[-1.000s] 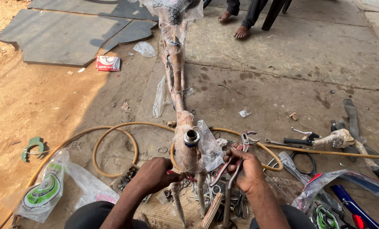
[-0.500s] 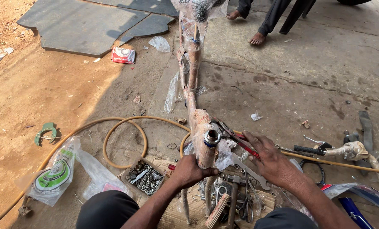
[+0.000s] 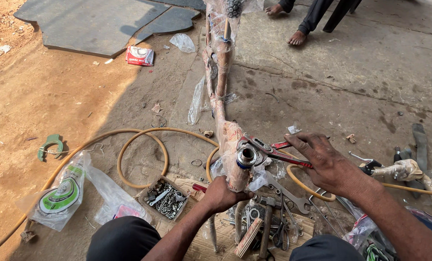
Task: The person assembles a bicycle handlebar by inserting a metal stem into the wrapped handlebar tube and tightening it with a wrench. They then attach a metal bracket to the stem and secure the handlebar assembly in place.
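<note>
Red pliers [image 3: 269, 149] in the right hand [image 3: 329, 166] bite the steel tube end [image 3: 246, 157] while the left hand [image 3: 222, 193] grips the wrapped frame [image 3: 228, 137] below, so a firm turn seems needed.

hose [image 3: 143, 140] left, tools [image 3: 274, 212] below, concrete [image 3: 361, 82] open

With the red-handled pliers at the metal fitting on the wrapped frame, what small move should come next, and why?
Probably squeeze and turn the pliers. Their jaws sit against the metal fitting, the right hand rests on the handles, and the left hand braces the wrapped frame from below, so the fitting looks steadied for turning.
</note>
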### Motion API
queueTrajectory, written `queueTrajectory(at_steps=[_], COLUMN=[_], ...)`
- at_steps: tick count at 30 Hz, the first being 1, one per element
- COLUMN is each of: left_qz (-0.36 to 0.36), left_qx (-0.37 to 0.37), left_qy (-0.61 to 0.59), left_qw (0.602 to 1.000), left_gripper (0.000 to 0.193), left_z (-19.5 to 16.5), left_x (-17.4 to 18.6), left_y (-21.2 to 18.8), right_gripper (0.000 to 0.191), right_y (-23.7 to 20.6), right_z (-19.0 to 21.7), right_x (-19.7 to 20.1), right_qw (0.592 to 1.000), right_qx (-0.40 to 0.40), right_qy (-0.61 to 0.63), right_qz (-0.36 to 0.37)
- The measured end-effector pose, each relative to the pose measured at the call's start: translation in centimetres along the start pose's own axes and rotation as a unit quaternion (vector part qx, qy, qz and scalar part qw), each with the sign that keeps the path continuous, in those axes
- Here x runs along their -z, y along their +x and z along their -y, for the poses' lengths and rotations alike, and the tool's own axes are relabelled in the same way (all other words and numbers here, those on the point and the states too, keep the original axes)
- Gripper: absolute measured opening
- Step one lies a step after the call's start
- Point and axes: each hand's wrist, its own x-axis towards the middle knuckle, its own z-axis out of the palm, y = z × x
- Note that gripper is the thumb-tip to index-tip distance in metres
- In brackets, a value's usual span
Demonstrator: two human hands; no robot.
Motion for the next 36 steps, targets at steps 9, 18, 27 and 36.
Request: queueTrajectory(at_steps=[9, 18, 27, 36], left_qz=[0.019, 0.0, -0.035, -0.033], left_qx=[0.021, -0.032, 0.014, 0.012], left_qy=[0.021, 0.017, 0.023, 0.036], left_qw=[0.999, 0.999, 0.999, 0.999], left_gripper=[0.065, 0.069, 0.064, 0.066], left_z=[-0.3, 0.7, 0.6, 0.4], left_x=[0.1, -0.3, -1.0, -0.9], left_y=[0.1, 0.6, 0.0, -0.1], right_gripper=[0.094, 0.086, 0.056, 0.081], right_y=[0.8, 1.9, 3.1, 2.0], right_z=[0.0, -2.6, -3.2, -0.5], right_x=[0.7, -0.5, 1.2, 1.0], right_qw=[0.999, 0.975, 0.967, 0.986], right_qx=[0.007, 0.037, 0.096, 0.014], right_qy=[-0.024, -0.217, -0.234, -0.163], right_qz=[0.026, 0.017, 0.028, 0.035])
